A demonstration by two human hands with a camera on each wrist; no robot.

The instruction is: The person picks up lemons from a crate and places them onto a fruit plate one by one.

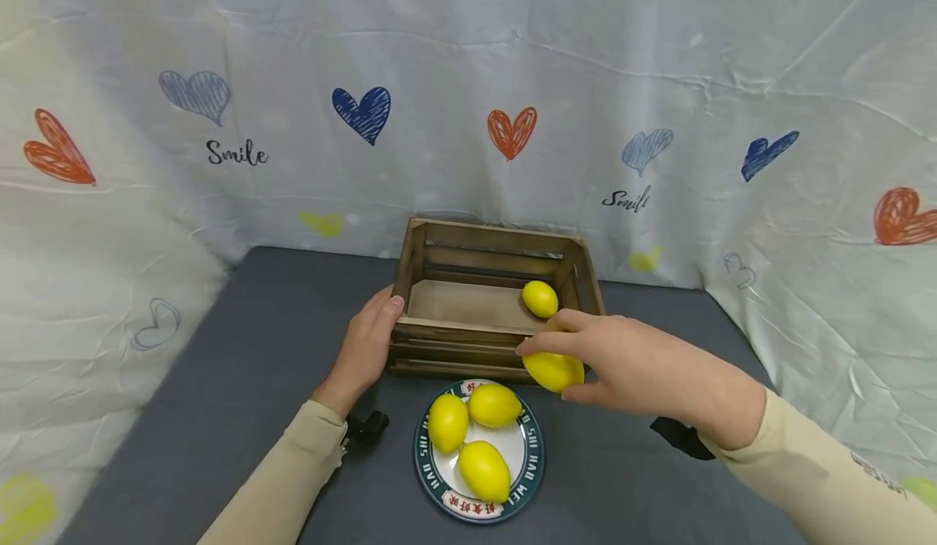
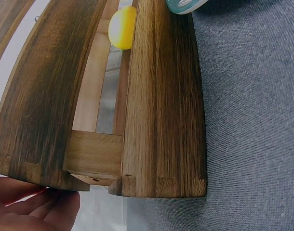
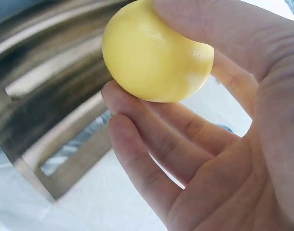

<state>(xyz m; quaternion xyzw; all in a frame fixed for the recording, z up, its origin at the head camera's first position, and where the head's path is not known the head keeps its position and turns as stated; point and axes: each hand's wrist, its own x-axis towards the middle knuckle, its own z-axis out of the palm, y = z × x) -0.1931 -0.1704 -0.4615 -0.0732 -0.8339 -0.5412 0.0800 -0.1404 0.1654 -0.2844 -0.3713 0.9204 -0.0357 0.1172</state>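
The right hand [image 1: 622, 359] is gripping a lemon [image 1: 554, 372] in its fingers by the crate [image 1: 454, 349]! Another lemon [image 1: 539, 299] is lying inside, three lemons [image 1: 485, 472] are sitting on the plate [image 1: 422, 449]; the shifting is looking unfinished. The left hand [image 1: 362, 343] is touching the crate's end; whether its fingers are gripping, I can't tell.

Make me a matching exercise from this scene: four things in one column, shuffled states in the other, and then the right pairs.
1. Left hand
2. Right hand
3. Plate with lettered rim
4. Slatted wooden crate

A. Has one lemon inside
B. Touches the crate's left end
C. Bears three lemons
D. Grips a lemon

Right pairs: 1-B, 2-D, 3-C, 4-A.
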